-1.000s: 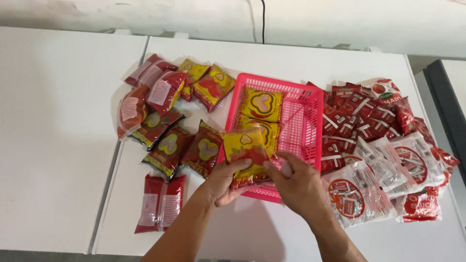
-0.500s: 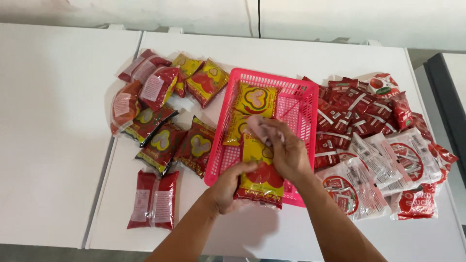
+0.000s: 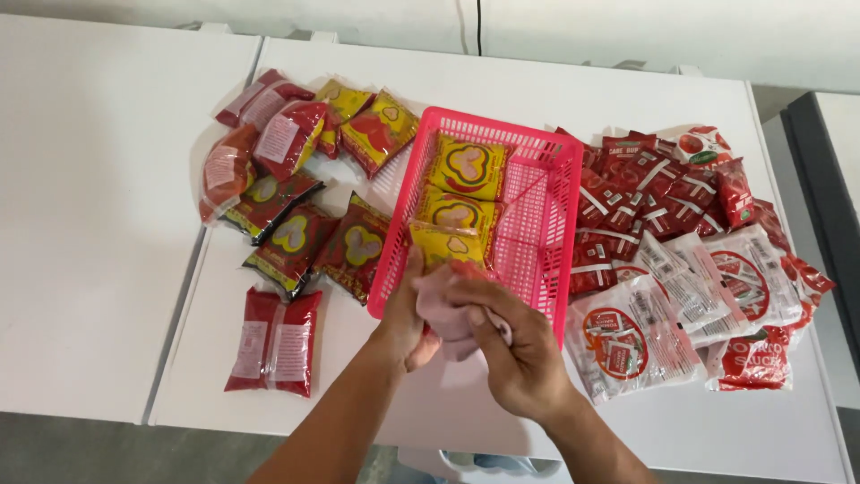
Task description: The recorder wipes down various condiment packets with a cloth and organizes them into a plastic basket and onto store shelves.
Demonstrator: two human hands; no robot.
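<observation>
hands meet at the near edge of a pink plastic basket (image 3: pixel 537 224) on a white table (image 3: pixel 555 90), seen from the head camera. the left hand (image 3: pixel 412 314) comes up from below with its thumb raised along the basket's near rim, fingers curled under a yellow-and-red snack packet (image 3: pixel 445 246). the right hand (image 3: pixel 511 345) lies palm-down across it, fingers bent and pressing a crumpled pinkish piece of wrapping (image 3: pixel 448 309) that both hands grasp; whether that piece belongs to the packet cannot be told. the packet sits just beyond the fingertips, its lower end hidden under the hands, its upper end lying in the basket's left side. two more glossy yellow packets (image 3: pixel 468 166) lie flat in a row above it. the basket is rectangular, with latticed walls. left of it, shiny red-and-yellow packets (image 3: pixel 296 237) lie scattered, and a pair of red sachets (image 3: pixel 273 341) lies nearest the table's edge. right of it, red and clear-white sauce sachets (image 3: pixel 681 260) are heaped, overlapping.
</observation>
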